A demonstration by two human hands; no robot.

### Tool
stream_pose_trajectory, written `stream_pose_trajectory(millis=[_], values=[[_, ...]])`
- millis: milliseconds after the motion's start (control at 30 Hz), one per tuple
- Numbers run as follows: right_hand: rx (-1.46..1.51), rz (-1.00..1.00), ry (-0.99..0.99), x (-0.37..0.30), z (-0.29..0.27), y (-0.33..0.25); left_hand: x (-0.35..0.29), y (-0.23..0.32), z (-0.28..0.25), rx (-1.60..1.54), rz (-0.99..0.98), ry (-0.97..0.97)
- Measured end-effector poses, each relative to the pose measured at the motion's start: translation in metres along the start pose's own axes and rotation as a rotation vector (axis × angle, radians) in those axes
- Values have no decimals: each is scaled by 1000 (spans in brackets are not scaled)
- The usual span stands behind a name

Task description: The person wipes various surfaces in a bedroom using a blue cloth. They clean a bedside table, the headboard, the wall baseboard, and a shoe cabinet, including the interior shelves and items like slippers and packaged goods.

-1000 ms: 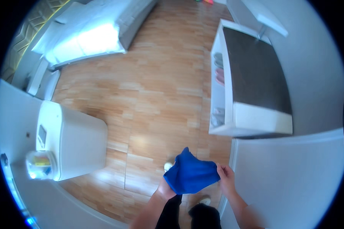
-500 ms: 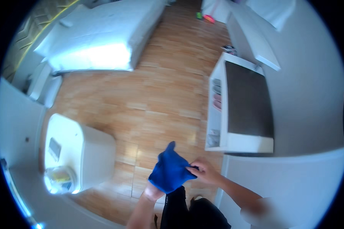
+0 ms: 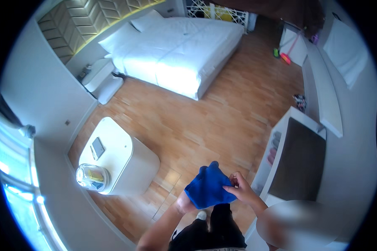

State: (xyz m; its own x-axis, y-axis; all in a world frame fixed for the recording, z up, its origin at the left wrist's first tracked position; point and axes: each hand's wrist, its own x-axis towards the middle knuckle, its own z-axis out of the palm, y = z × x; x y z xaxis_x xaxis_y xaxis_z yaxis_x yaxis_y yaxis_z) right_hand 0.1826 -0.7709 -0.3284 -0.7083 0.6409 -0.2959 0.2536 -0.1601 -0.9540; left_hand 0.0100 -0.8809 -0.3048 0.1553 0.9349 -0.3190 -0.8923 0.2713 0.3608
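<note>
A blue cloth (image 3: 209, 186), perhaps a mitt, is draped over my left hand (image 3: 185, 203) in front of my body. Only the wrist and heel of that hand show; its fingers are hidden beneath the fabric, which rises in blunt bumps at the far end. My right hand (image 3: 242, 191) is closed at the cloth's right side, with thumb and fingers pinching its edge.
On the left stands a white rounded cabinet (image 3: 144, 167) bearing a phone (image 3: 98, 147) and a clear domed container (image 3: 92, 178). A white bed (image 3: 167, 54) lies beyond. A low shelf unit (image 3: 299, 161) with shoes is on the right; a red broom (image 3: 285, 57) stands farther back.
My view has swung left and upward, bringing in the window and more of the bed. Both hands stay at the blue cloth, and my right hand still pinches its edge.
</note>
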Motion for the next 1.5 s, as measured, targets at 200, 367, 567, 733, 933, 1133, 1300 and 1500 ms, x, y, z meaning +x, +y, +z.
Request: stream_pose_trajectory(millis=[200,367,567,733,933,1133,1300,1500], values=[[-127,40,-9,31,-69,-39,47,16,19,99,109,278],[-479,-539,180,50,-92,-36,81,22,7,153,154,229],[-714,-472,237,64,-79,-43,116,43,16,-71,-56,41],[-879,-553,629,78,-66,-55,138,79,4,150,-122,253],[-839,-514,697,96,-42,-72,151,140,-48,98,-83,307],[-857,-616,524,104,-3,-72,178,205,-88,2,11,390],[-890,-339,344,113,41,-30,202,240,-81,-4,22,45],[-490,-102,539,154,26,-2,210,254,-33,40,-65,-264]])
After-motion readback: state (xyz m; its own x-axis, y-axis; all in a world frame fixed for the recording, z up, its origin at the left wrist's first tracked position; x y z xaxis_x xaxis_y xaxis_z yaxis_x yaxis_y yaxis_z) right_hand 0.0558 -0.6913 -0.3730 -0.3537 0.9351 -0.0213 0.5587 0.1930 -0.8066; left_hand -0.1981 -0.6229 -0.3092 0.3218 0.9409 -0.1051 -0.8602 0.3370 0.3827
